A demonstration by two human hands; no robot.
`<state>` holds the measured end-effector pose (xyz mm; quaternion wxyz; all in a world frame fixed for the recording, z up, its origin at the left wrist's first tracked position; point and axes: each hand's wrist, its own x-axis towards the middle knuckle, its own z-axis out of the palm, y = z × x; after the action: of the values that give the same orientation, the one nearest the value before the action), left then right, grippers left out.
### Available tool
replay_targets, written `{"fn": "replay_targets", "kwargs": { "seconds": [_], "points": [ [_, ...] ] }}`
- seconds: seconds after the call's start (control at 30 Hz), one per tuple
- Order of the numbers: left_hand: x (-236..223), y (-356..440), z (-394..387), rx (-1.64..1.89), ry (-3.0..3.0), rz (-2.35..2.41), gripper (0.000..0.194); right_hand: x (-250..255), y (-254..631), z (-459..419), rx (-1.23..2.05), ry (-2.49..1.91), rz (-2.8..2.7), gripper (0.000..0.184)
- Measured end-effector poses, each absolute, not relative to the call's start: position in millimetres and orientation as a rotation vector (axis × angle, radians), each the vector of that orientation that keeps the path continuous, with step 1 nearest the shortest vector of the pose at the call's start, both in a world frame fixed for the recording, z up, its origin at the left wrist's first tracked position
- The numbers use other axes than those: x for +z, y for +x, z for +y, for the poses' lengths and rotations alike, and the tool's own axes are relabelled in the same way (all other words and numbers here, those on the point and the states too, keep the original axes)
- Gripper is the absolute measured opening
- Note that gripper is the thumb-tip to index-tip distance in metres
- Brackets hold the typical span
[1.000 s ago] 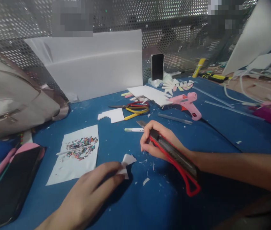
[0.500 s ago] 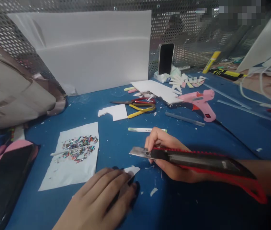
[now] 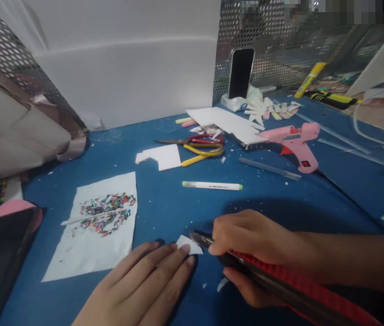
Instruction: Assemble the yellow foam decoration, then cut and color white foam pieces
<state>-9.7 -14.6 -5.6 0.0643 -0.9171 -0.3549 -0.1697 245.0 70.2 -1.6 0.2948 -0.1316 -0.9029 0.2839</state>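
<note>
My left hand lies flat on the table with its fingers stretched out. Its fingertips press on a small white foam-board piece, whose near side is hidden under them. In my right hand is a red and black utility knife, gripped between thumb and curled fingers. The blade end points left and meets the right side of the white piece; whether it touches is hard to tell. Just beyond the hands lies a white pen with light green ends. Small white scraps are scattered beside the knife.
A white sheet with colourful glitter bits and a thin stick lies left. Further back are scissors, a cut white board, a pink glue gun with cord, and an upright phone. A dark phone sits at far left.
The utility knife has come down and tilted, its blade end moving from above the table to the white piece. My left hand stays on that piece. The view has shifted slightly.
</note>
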Motion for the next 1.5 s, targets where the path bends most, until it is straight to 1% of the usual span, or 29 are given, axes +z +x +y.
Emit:
{"fn": "replay_targets", "kwargs": {
  "seconds": [0.13, 0.27, 0.47, 0.67, 0.77, 0.87, 0.93, 1.07, 1.17, 1.33, 1.5],
  "points": [
    [-8.1, -11.0, -12.9, -0.452, -2.804, -1.058, 0.038, -2.4, 243.5, 71.0, 0.659, -0.295, -2.499, 0.016],
    [-9.7, -11.2, -13.1, -0.435, -2.811, -1.084, 0.038, -2.1, 242.9, 70.1, 0.617, -0.227, -2.492, 0.019],
    [-4.4, -9.3, -15.2, -0.350, -2.799, -1.085, 0.039, 6.7, 243.9, 59.3, 0.590, -0.287, -2.517, 0.019],
    [-7.8, -10.0, -13.4, -0.385, -2.797, -1.060, 0.039, 9.7, 245.2, 62.5, 0.456, -0.250, -2.624, 0.020],
    [-13.7, -9.5, -12.8, -0.507, -2.764, -1.024, 0.042, 6.2, 246.2, 66.6, 0.482, -0.186, -2.583, 0.018],
    [-16.2, -8.3, -14.0, -0.554, -2.769, -1.067, 0.040, 1.4, 247.8, 68.4, 0.518, -0.189, -2.499, 0.022],
    [-15.9, -8.4, -15.1, -0.547, -2.793, -1.079, 0.039, -1.2, 248.8, 68.9, 0.553, -0.203, -2.478, 0.025],
    [-14.5, -11.5, -14.7, -0.475, -2.816, -1.035, 0.041, -4.1, 249.1, 69.5, 0.587, -0.181, -2.490, 0.023],
    [-13.3, -13.9, -12.6, -0.400, -2.825, -0.948, 0.042, -5.2, 248.2, 70.1, 0.557, -0.165, -2.522, 0.020],
    [-11.1, -15.0, -12.6, -0.350, -2.841, -0.934, 0.043, -1.4, 247.9, 74.1, 0.537, -0.097, -2.637, 0.012],
    [-10.4, -12.5, -13.9, -0.380, -2.828, -1.008, 0.044, 9.5, 248.9, 78.7, 0.504, 0.002, -2.743, 0.013]
  ]
}}
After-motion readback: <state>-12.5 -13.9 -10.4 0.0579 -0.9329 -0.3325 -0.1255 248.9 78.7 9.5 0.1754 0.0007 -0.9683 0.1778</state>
